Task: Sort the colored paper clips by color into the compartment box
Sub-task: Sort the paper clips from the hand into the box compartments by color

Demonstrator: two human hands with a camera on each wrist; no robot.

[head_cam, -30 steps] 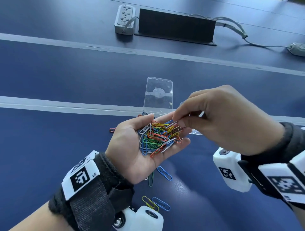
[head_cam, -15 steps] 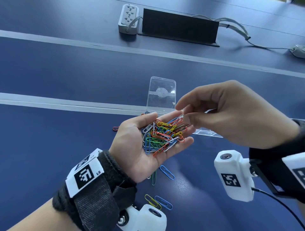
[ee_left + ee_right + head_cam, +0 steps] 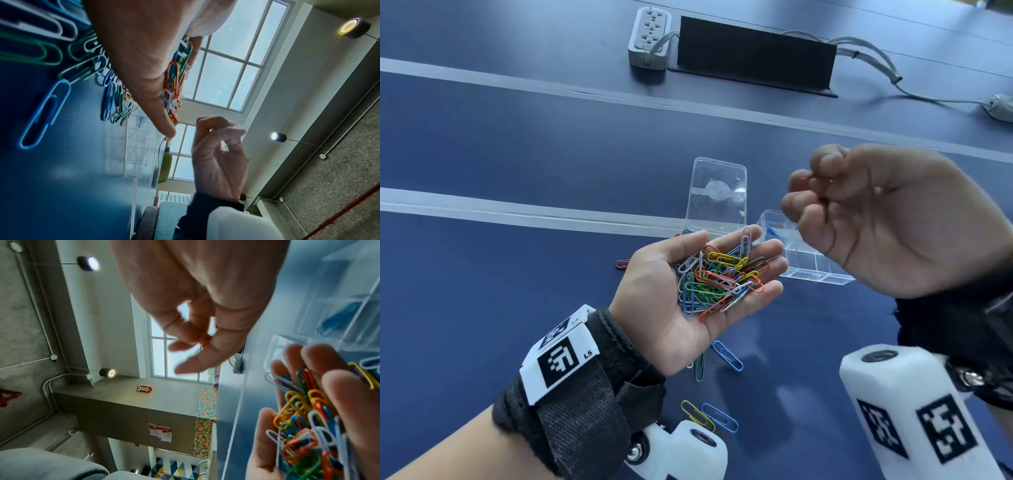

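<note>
dark blue tabletop [image 3: 482, 144] fills the frame. left hand [image 3: 688, 294] lies flat and wide at centre, cradling a heap of paper clips [image 3: 717, 277]. right hand [image 3: 887, 219], upper right, pinches what looks like a red clip over the compartment box [image 3: 808, 267]. a tilted palm could spill the heap; a slack pinch could drop it in the wrong cell.

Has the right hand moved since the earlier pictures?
Yes. The right hand has lifted off the clips in the left palm, going rightward over the compartment box.
</note>
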